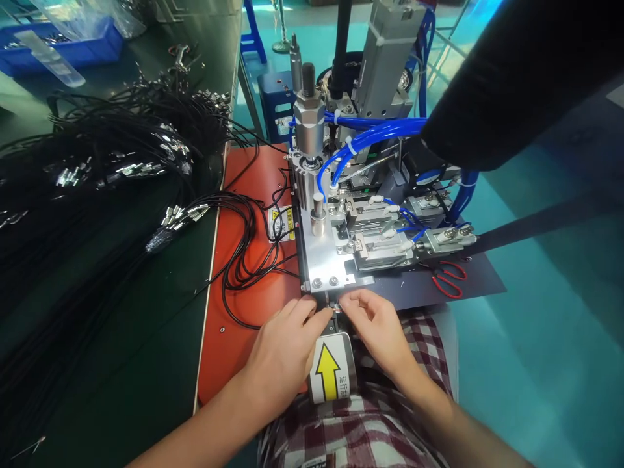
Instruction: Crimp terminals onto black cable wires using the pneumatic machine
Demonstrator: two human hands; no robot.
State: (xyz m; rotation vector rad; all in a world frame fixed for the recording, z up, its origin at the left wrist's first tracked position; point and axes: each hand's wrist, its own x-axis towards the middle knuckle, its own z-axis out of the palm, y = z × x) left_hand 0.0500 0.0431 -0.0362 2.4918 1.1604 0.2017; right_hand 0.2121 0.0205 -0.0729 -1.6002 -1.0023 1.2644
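dark green counter [121,364] w/ orange mat [244,214], teal floor beyond. black cables [97,169] piled at left, red scissors [448,278] on the right. both hands meet at the machine's [341,214] front edge: left hand [285,351] & right hand [377,325] w/ fingers pinched on a small part [335,305], too tiny to make out, above the yellow arrow label [329,374].

Whatever the left hand [283,348] and right hand [377,325] pinch (too small) is hidden behind their fingers [319,316].
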